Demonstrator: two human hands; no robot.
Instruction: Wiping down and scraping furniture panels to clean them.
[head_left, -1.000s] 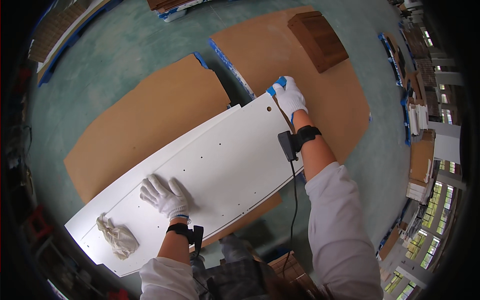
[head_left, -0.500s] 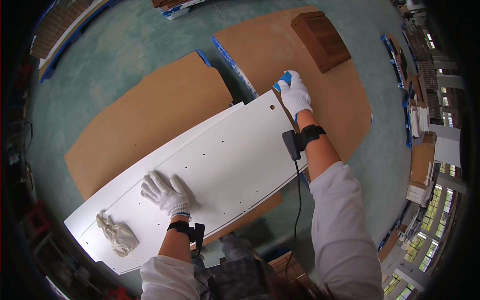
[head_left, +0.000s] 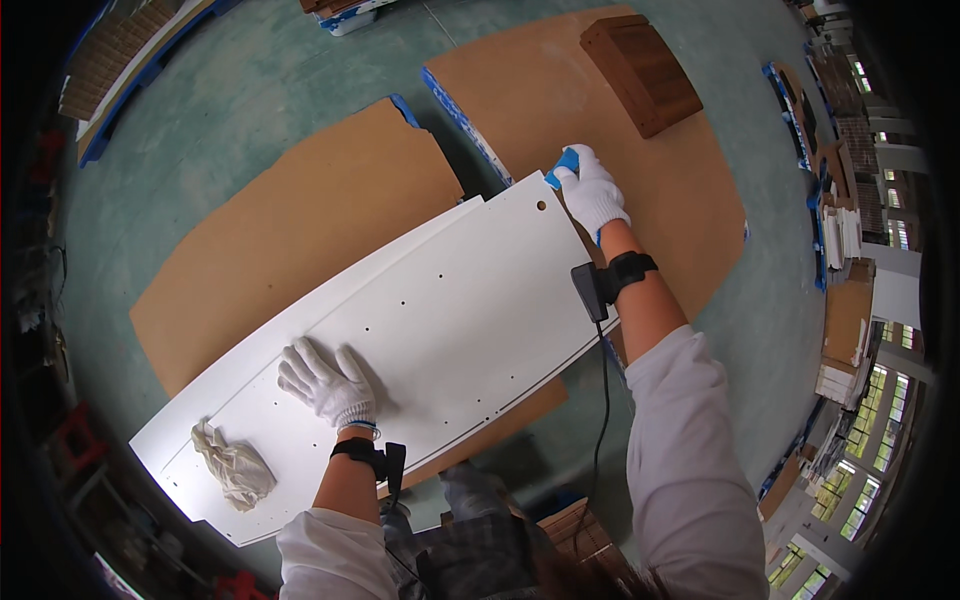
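Observation:
A long white panel (head_left: 470,310) with small drilled holes lies slantwise in front of me, on top of another white panel (head_left: 330,305) whose far edge sticks out. My left hand (head_left: 325,382), in a white knit glove, rests flat on the upper panel with fingers spread. At the far right corner, my right hand (head_left: 592,190), also gloved, grips a small blue block (head_left: 564,166), perhaps a sanding block. The block is at the panel's short right edge; its working face is hidden. A crumpled off-white cloth (head_left: 235,468) lies on the panel's left end.
Brown cardboard sheets (head_left: 300,210) lie beyond and under the panels. A second cardboard-topped stack (head_left: 540,80) at the right carries dark brown wooden boards (head_left: 645,80). A black cable (head_left: 606,400) hangs from my right wrist strap. Stacked boards (head_left: 120,60) stand at far left.
My right hand has moved slightly toward me along the panel's right edge, bringing the blue block closer to the corner. My left hand stays flat in place. The view has shifted a little.

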